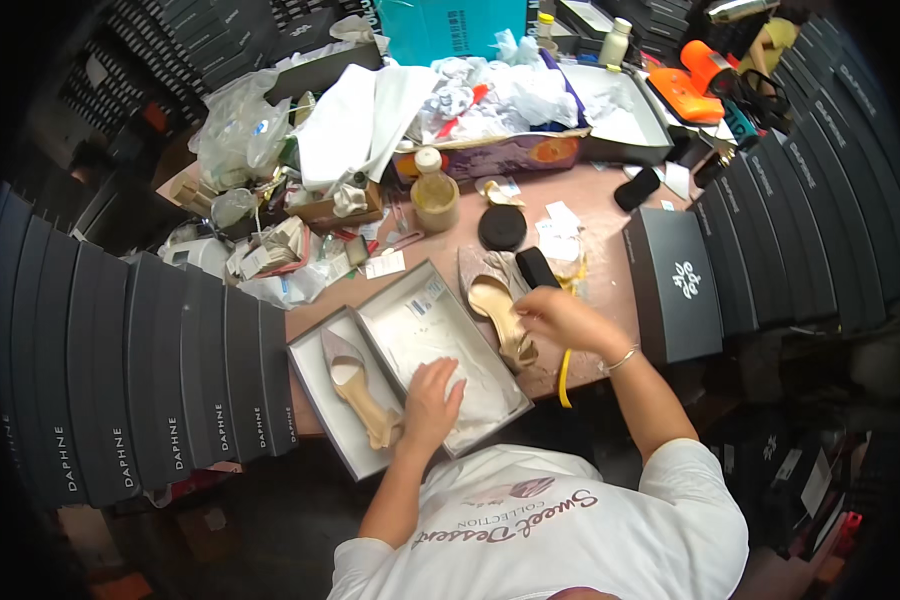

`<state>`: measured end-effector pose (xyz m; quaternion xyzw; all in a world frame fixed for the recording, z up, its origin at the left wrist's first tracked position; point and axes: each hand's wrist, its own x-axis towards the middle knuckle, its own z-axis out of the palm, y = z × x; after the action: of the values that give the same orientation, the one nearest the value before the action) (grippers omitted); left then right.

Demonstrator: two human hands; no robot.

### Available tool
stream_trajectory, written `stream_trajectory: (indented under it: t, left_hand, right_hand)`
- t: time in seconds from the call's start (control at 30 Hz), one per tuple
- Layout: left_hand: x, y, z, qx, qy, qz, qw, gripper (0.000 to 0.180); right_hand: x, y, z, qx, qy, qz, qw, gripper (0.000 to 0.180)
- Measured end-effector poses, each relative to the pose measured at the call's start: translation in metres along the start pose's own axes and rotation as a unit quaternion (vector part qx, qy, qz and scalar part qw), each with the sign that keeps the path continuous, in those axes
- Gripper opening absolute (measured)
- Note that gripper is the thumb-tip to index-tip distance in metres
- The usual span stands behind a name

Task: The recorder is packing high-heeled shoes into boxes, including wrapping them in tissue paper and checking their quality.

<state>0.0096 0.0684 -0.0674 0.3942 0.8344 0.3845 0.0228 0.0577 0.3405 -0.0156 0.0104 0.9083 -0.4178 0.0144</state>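
Progress looks halfway: one shoe (346,376) lies in the left tray (334,415), its mate (489,296) on the table (602,275) beside the right tray (385,328), right hand (570,324) touching it with curled fingers, grip unclear, left hand (432,407) loosely spread, seemingly holding nothing.

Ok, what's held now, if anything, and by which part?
The left hand holds nothing visible. The right hand is at mid-length of the shoe outside the box; whether it grips it cannot be told.

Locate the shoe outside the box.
In the head view, right of centre, the shoe is between the open box and the right hand, just below the round black disc.
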Motion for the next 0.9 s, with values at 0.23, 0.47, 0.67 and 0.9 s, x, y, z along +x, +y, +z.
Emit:
stream_trajectory:
  t: [0.23,0.47,0.67,0.9]
  left_hand:
    - [0.002,0.006,0.007,-0.036,0.020,-0.057,0.998,0.019]
    - [0.005,0.004,0.010,-0.018,0.027,-0.059,0.998,0.014]
    - [0.000,-0.001,0.014,-0.007,0.049,-0.071,0.996,0.011]
    - [-0.002,0.001,0.011,-0.022,0.049,-0.063,0.997,0.014]
  right_hand:
    - [0.067,0.174,-0.047,-0.195,0.188,0.096,0.958,0.057]
    - [0.198,0.186,-0.047,-0.110,0.188,0.075,0.973,0.029]
    - [0.243,0.190,-0.003,-0.256,0.144,0.167,0.941,0.037]
    - [0.207,0.186,-0.017,-0.141,0.224,0.133,0.955,0.030]
